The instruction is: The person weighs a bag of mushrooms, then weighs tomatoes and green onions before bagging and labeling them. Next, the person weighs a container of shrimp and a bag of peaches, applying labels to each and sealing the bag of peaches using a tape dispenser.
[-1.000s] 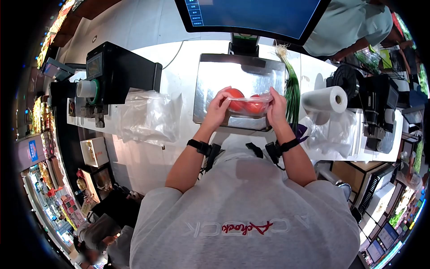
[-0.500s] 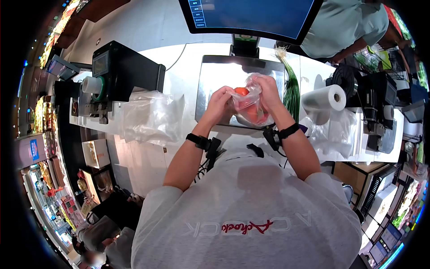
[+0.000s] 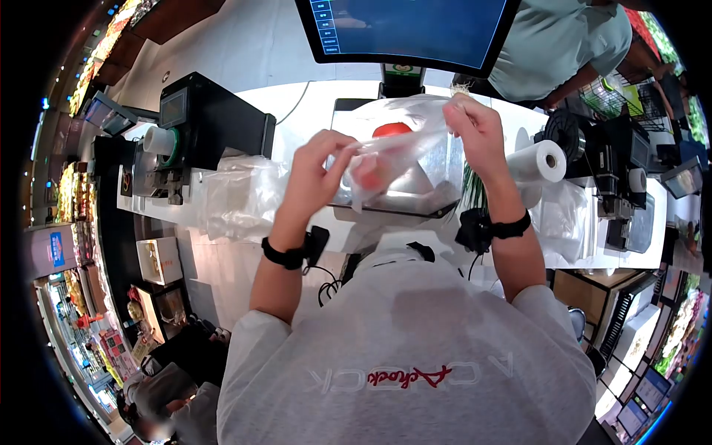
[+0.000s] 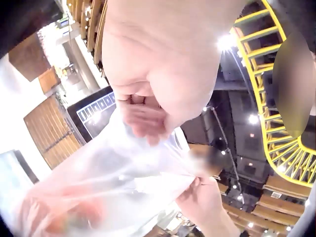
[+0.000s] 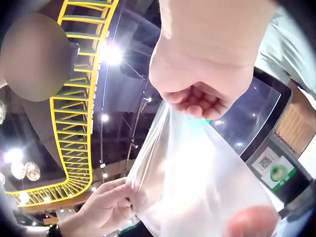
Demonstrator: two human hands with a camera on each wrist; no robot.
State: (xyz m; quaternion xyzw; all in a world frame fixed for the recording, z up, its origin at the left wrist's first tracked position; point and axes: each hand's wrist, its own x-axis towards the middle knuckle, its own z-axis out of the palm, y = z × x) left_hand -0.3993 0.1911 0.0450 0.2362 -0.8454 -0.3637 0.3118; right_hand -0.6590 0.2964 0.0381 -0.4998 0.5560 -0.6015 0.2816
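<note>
A clear plastic bag (image 3: 423,133) is stretched between both hands above a metal scale plate (image 3: 443,191). Red tomatoes (image 3: 391,130) show through the film, hanging low in the bag in the right wrist view. My left hand (image 3: 320,167) pinches one side of the bag's mouth with curled fingers. Higher up, my right hand (image 3: 478,133) grips the opposite upper corner, its fingers folded into the palm in the right wrist view. Scallions (image 3: 472,194) lie along the scale's right side, partly hidden behind the right forearm.
A monitor (image 3: 408,30) stands behind the scale. To the left are a black machine (image 3: 215,122) and a pile of clear bags (image 3: 241,193). On the right sit a plastic roll (image 3: 535,162) and more clear plastic (image 3: 560,219). Another person (image 3: 552,48) stands across the counter.
The hands have moved apart and up from the scale plate, the left toward the left and the right toward the upper right. The gathered bag is now pulled wide between them.
</note>
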